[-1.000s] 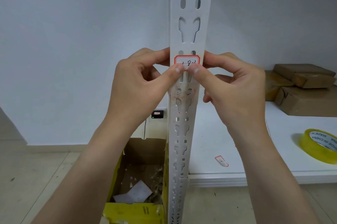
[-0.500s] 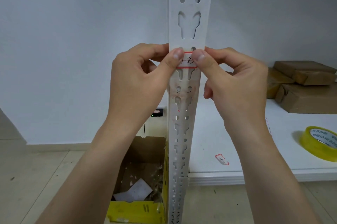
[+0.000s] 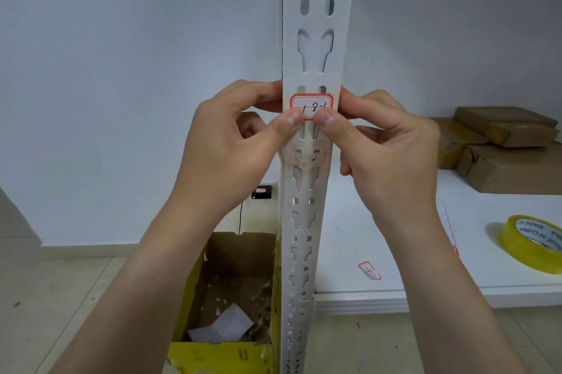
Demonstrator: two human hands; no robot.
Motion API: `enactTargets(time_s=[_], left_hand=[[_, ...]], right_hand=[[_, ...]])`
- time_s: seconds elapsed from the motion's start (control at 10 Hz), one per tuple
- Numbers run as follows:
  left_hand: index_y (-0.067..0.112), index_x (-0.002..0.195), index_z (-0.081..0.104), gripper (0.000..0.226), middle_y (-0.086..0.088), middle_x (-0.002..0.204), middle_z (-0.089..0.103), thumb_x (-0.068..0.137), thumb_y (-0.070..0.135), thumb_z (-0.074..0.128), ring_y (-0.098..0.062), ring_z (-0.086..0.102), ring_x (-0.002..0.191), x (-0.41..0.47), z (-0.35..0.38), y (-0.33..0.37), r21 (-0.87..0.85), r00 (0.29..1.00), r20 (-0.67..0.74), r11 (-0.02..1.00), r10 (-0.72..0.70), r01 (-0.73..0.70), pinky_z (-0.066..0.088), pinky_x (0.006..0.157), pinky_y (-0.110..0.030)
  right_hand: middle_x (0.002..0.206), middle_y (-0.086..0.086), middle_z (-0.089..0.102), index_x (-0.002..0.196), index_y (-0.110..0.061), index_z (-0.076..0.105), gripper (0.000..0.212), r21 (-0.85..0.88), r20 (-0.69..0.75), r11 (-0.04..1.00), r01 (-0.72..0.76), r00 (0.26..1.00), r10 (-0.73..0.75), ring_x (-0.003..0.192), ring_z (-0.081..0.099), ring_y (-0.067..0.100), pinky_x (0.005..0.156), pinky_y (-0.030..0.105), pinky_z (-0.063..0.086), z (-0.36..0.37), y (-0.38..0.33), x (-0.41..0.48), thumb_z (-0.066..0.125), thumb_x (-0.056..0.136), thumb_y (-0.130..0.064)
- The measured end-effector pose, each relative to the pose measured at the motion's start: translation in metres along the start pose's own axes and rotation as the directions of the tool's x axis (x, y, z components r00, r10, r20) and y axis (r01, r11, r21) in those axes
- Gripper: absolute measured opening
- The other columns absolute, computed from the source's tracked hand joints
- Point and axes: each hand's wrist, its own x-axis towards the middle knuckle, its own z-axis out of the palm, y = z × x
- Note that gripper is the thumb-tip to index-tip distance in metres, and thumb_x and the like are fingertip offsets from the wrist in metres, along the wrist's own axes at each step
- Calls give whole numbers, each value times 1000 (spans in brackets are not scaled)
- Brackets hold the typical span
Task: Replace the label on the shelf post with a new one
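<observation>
Head view: half a second back both thumbs lay over the top of the label (image 3: 311, 102) and hid most of it. They have now slid down to its lower edge, so the red border and the handwritten "1-8-3" show again. A second ago the thumbs sat in this same low spot, so I judge the up-and-down stroke to be a smoothing pass. It suggests the new label is already stuck on and is only being pressed flat.

The label lies flat on the front face of the post (image 3: 316, 23), just under a pair of small oval slots. Just below it the post carries smudged residue (image 3: 305, 160), likely where an earlier sticker came off.

The left hand (image 3: 231, 145) comes in from the left of the post, its thumb (image 3: 290, 121) pressing the label's lower left edge and its fingers curled behind the post. The right hand (image 3: 392, 154) mirrors it from the right, with its thumb (image 3: 327, 119) on the lower right edge. Each hand thus pinches label and post together, and the thumb tips almost meet.

Right of the post and well below the hands, a small red-bordered sticker (image 3: 369, 270) lies on the shelf (image 3: 349, 236), probably the old one.
</observation>
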Motion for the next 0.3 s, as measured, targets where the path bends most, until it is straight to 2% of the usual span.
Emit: enactTargets(time_s=[0.1, 0.2, 0.3], left_hand=[[29, 118, 72, 23, 10, 104, 72, 97, 19, 70, -14, 55, 59, 0, -5, 4, -7, 999, 35, 1000, 7, -7, 51, 58, -22], [25, 127, 71, 29, 11, 103, 69, 101, 14, 64, -8, 58, 63, 0, -10, 5, 26, 997, 80, 1000, -7, 5, 48, 61, -13], [31, 134, 67, 43, 16, 112, 67, 102, 4, 55, -8, 66, 72, -6, -18, 10, 131, 989, 132, 990, -65, 48, 52, 70, -19]], right_hand=[[86, 4, 65, 117, -18, 76, 26, 39, 34, 999, -2, 999, 0, 48, 51, 16, 44, 19, 42, -1, -2, 0, 78, 91, -15], [84, -6, 64, 116, -21, 77, 24, 30, 56, 999, -41, 998, 39, 46, 53, 10, 45, 15, 43, -6, -7, -1, 73, 94, -11], [95, -12, 73, 109, -25, 79, 28, -93, 60, 994, -62, 996, 67, 51, 65, 14, 46, 18, 46, -15, -16, -8, 63, 100, -4]])
